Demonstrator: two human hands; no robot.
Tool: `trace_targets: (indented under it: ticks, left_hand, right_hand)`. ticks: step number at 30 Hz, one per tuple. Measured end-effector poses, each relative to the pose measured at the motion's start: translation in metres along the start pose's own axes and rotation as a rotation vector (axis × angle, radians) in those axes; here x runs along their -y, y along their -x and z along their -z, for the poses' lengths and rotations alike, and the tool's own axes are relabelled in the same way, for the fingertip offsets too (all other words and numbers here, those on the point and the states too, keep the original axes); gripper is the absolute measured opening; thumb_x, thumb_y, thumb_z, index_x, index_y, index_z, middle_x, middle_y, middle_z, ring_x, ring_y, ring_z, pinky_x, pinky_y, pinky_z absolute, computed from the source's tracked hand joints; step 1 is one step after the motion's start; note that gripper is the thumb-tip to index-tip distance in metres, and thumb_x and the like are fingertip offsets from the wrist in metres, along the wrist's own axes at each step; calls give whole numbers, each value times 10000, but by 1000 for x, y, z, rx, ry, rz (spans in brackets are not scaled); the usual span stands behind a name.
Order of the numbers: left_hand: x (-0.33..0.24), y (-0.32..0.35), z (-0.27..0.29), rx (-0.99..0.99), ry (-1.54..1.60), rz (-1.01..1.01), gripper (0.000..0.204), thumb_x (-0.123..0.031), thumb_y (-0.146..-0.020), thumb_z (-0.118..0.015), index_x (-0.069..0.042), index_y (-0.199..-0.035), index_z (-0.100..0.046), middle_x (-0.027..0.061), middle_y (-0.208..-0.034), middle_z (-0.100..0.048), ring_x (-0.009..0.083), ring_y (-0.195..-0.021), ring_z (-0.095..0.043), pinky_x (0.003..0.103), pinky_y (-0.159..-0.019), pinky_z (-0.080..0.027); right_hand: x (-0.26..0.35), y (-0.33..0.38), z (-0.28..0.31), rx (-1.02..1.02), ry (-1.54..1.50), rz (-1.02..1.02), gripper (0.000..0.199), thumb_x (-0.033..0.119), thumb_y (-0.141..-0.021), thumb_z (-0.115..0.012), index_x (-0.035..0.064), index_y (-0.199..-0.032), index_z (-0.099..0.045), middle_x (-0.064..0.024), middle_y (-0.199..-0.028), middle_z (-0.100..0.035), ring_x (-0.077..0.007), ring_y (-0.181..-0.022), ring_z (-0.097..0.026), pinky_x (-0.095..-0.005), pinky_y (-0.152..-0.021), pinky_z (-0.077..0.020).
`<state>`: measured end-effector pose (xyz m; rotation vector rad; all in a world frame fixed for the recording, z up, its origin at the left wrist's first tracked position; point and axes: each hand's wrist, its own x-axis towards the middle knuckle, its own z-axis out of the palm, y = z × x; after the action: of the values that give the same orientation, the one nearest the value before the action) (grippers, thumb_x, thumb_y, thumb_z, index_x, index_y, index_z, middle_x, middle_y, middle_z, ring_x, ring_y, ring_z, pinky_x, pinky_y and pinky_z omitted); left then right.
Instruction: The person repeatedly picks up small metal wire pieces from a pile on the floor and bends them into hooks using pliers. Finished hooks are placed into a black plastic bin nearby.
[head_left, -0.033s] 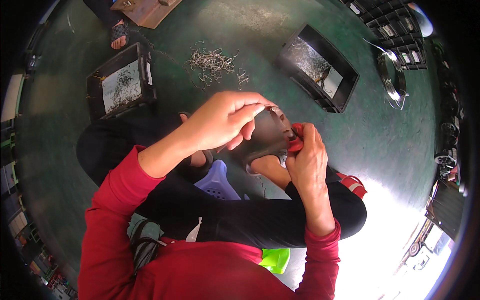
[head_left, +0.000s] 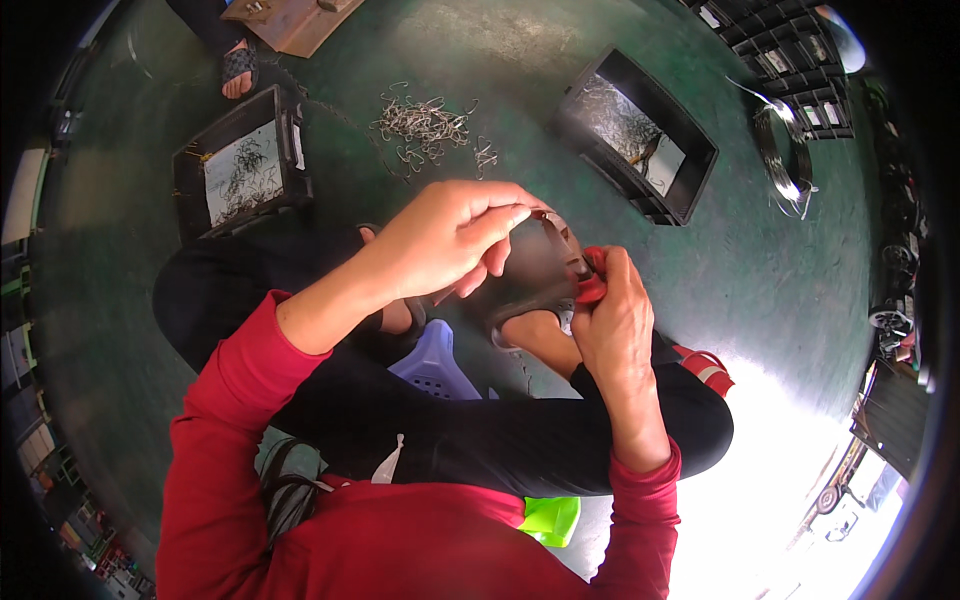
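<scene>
My left hand (head_left: pixel 450 240) is raised in front of me, its fingertips pinched on a small bent wire piece (head_left: pixel 546 218). My right hand (head_left: pixel 615 320) sits just right of it, closed around red-handled pliers (head_left: pixel 590 278). The plier jaws meet the wire between the two hands, and the jaw tips are mostly hidden by my fingers. I sit on a pale purple plastic stool (head_left: pixel 435 362) with my legs in black trousers, above a green floor.
A black crate (head_left: pixel 190 170) holding wire pieces stands at the far left, a second black crate (head_left: pixel 700 160) at the far right. Loose wire hooks (head_left: pixel 425 125) lie in a pile between them. A wire coil (head_left: pixel 780 150) lies at right. Another person's sandalled foot (head_left: pixel 238 68) is at top left.
</scene>
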<state>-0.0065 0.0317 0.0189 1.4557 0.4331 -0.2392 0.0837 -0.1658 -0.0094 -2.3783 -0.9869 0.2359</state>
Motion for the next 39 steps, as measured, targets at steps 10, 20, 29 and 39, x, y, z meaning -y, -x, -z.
trace_targets:
  ticks: [10, 20, 29, 39]
  left_hand:
    - [114, -90, 45, -460, -468, -82, 417, -425, -966, -467, -60, -1071, -640, 89, -818, -668, 160, -691, -617, 312, -618, -485]
    - [320, -94, -43, -316, -1150, 204, 874, -333, -705, -787, -16, -1377, -327, 156, -1223, -447, 391, -1105, -463, 492, -862, -471]
    - [277, -109, -10, -376, -298, 345, 485, -397, -837, -597, 30, -1066, -560, 155, -886, -575, 276, -813, -622, 388, -699, -514]
    - [136, -79, -26, -223, -74, -28, 401, -163, -900, -632, -34, -1267, -540, 15, -939, -624, 103, -754, -567, 275, -693, -485]
  right_hand:
    - [-21, -9, -2, 137, -64, -265, 227, 171, -876, -635, -8, -958, -523, -221, -809, -626, -438, -791, -587, -434, -689, -460]
    - [-69, -22, -35, 483, -576, -750, 323, 341, -887, -660, 27, -919, -590, -22, -707, -566, -128, -654, -548, -295, -624, -451]
    - [-77, -23, -40, 472, -1041, -920, 300, 315, -894, -644, 26, -882, -563, -38, -770, -560, -162, -663, -582, -308, -623, -486]
    - [-65, -27, -32, 421, -683, -824, 343, 356, -871, -629, 22, -835, -557, -34, -715, -552, -138, -613, -550, -314, -581, -462]
